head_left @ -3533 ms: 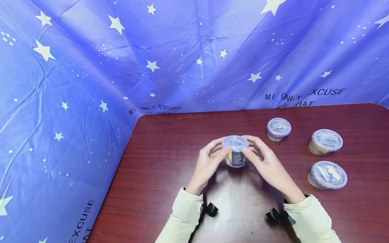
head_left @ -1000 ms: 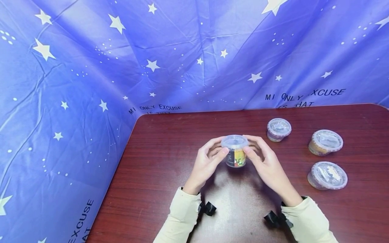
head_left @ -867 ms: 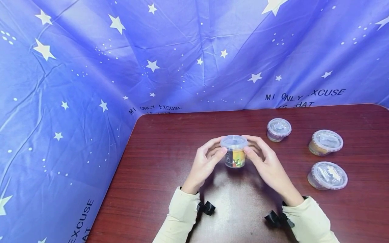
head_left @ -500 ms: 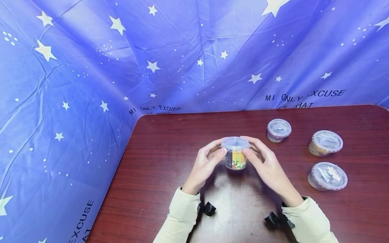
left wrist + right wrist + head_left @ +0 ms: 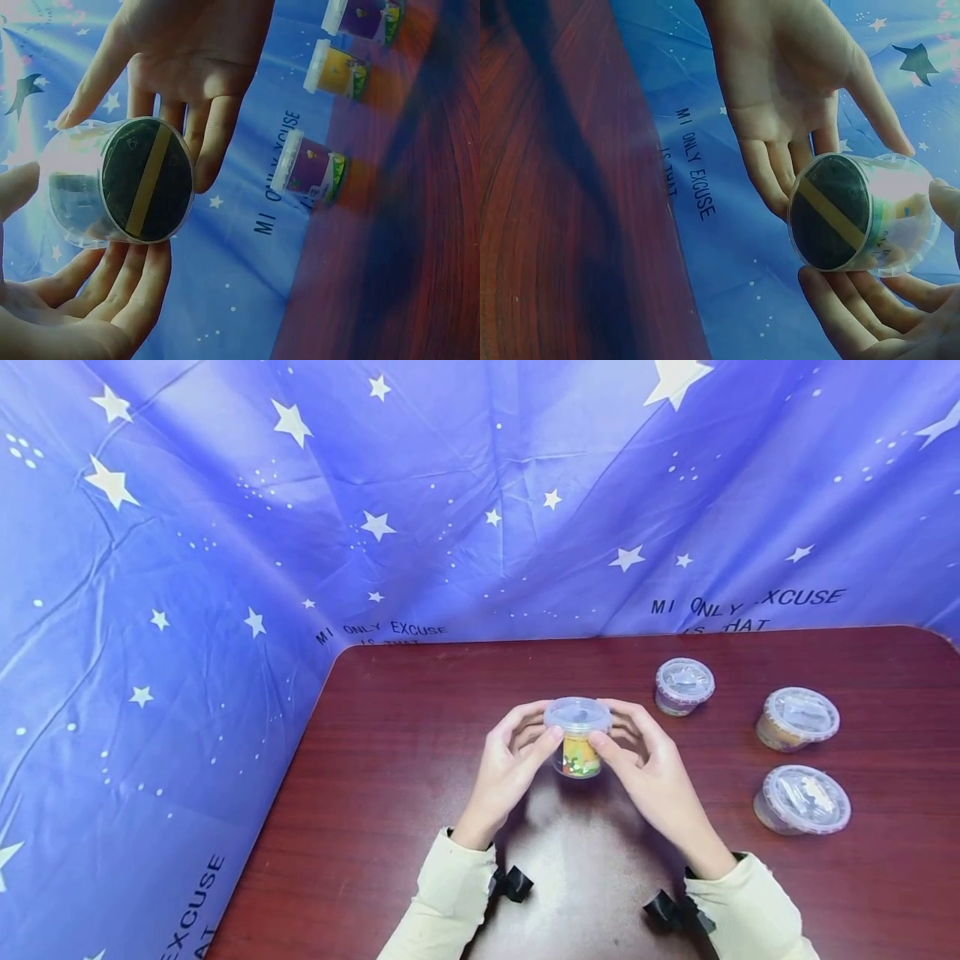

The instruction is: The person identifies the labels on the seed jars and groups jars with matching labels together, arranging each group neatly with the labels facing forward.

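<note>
A small clear plastic tub (image 5: 579,739) with a translucent lid is held up over the table between both hands. Its yellow label with a green and red picture faces me. My left hand (image 5: 504,777) grips its left side, thumb in front and fingers behind. On the other side my right hand (image 5: 660,781) grips it likewise, the thumb lying on the label's front. From below, in the left wrist view, the tub's base (image 5: 148,180) looks dark with a tan stripe across it. The right wrist view also shows this base (image 5: 830,212). What the tub contains is unclear.
At the right of the reddish-brown table (image 5: 405,718) stand more lidded tubs: one at the back (image 5: 684,687), one to its right (image 5: 797,719), one nearer (image 5: 802,800). A blue star-printed cloth (image 5: 450,493) hangs along the table's back and left edges.
The tub has turned in the hands: a black text panel faced front at first, and now the yellow picture does. My right thumb has shifted left across the label.
</note>
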`<action>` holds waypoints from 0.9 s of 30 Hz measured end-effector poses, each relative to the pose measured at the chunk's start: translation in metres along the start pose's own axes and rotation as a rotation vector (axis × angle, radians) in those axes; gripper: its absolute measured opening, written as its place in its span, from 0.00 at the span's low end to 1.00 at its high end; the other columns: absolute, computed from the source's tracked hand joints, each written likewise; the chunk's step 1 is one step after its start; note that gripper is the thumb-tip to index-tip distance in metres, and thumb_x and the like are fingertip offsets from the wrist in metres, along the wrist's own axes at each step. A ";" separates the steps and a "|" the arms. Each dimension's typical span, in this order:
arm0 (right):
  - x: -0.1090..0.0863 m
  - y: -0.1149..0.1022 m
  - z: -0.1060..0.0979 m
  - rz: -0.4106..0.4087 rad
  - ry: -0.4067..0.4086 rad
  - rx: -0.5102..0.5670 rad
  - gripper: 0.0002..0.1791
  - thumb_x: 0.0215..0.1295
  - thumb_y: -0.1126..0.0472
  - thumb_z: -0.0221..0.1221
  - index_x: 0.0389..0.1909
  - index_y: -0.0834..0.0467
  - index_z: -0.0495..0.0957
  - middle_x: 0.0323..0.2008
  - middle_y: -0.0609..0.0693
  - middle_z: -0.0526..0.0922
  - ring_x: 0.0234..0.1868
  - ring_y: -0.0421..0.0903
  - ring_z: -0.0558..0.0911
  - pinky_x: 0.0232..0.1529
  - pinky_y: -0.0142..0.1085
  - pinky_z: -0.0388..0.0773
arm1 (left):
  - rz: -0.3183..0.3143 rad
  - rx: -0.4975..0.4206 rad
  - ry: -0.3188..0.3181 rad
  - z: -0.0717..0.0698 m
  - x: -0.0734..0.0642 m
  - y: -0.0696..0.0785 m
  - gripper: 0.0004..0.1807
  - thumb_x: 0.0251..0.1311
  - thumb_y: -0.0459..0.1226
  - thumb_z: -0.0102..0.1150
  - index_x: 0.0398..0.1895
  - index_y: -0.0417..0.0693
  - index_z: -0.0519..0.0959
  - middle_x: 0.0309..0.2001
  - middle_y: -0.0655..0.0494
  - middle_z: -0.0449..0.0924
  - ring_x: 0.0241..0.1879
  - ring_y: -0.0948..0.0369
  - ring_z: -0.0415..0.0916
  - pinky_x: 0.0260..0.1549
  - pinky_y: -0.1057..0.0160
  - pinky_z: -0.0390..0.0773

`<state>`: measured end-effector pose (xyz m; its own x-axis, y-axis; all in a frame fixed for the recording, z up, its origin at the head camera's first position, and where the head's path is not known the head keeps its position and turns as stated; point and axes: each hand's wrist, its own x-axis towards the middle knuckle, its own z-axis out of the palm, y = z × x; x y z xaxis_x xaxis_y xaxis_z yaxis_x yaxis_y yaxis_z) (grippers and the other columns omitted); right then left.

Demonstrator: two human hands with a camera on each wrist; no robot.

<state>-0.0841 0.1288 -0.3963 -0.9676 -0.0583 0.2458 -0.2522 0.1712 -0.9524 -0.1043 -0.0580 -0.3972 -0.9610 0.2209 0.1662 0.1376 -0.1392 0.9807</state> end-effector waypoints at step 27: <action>0.001 0.000 -0.005 -0.045 -0.068 0.015 0.21 0.73 0.66 0.55 0.64 0.63 0.70 0.53 0.47 0.80 0.50 0.35 0.80 0.53 0.23 0.75 | -0.059 -0.048 -0.099 -0.006 0.001 0.002 0.22 0.72 0.35 0.50 0.65 0.35 0.70 0.58 0.37 0.76 0.53 0.64 0.77 0.56 0.60 0.78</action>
<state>-0.0856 0.1333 -0.3949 -0.9520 -0.1323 0.2761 -0.2947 0.1520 -0.9434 -0.1061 -0.0641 -0.3955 -0.9383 0.3244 0.1202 0.0675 -0.1689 0.9833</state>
